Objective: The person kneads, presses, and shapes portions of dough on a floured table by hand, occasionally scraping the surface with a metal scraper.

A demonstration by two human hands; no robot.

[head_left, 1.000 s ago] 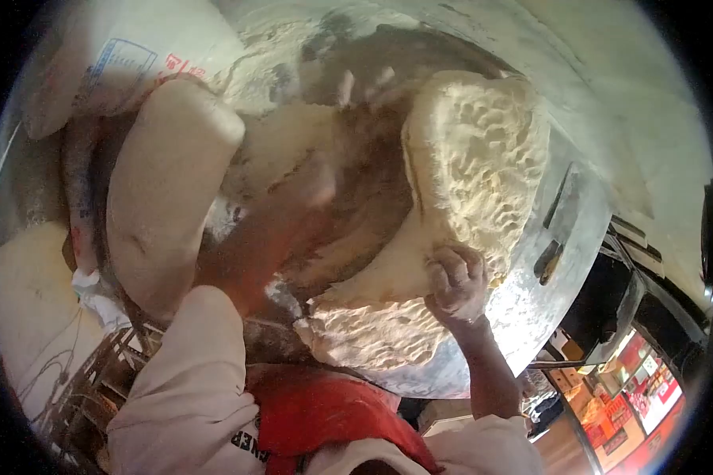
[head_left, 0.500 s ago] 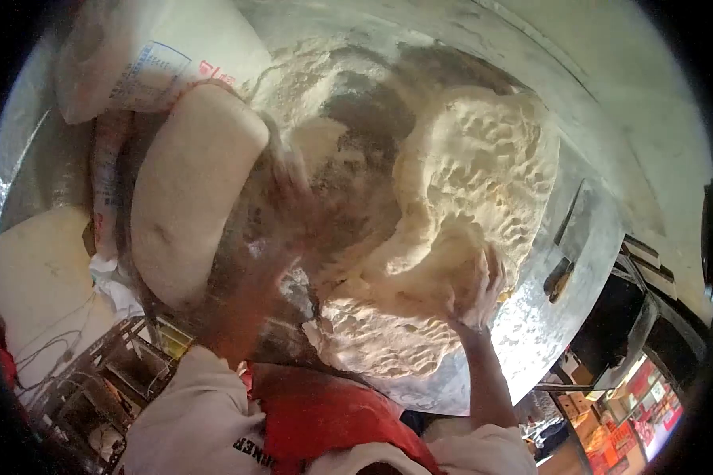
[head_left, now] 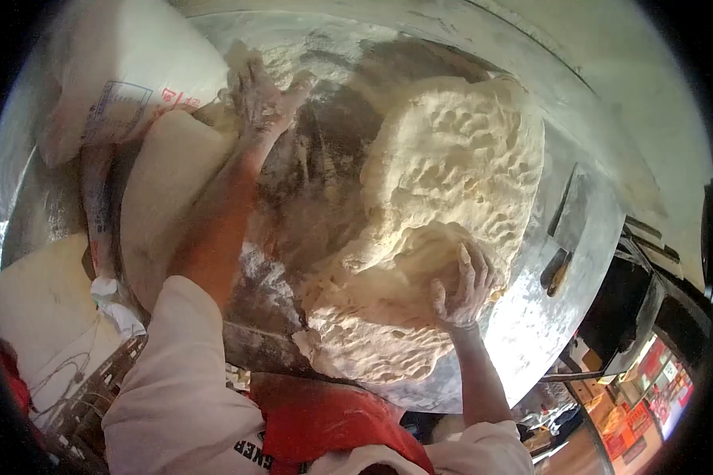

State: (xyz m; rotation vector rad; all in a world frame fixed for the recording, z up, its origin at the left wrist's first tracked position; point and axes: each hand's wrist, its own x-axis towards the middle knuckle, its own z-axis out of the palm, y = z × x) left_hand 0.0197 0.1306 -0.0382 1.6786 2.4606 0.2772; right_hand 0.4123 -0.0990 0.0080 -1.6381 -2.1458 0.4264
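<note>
A large slab of pale dough, dimpled all over, lies on the floured metal worktop. Its near part is folded over, leaving a smooth hollow by the fold. On that fold rests my right hand, floury, fingers spread and thumb apart, touching the dough. My left hand is stretched out at the far left with fingers apart, coated in flour, by the loose flour and the printed sack. Some fingertips are hard to make out against the flour. Nothing shows in its palm.
A white printed sack stands at the far left, with a smooth pale bulky mass beside it. At right on the metal worktop lies a flat blade tool with a handle. Crates stand below left.
My left hand has moved from the middle of the worktop away to the far-left flour. My right hand stays at the fold, its fingers more spread. The view has shifted slightly.
</note>
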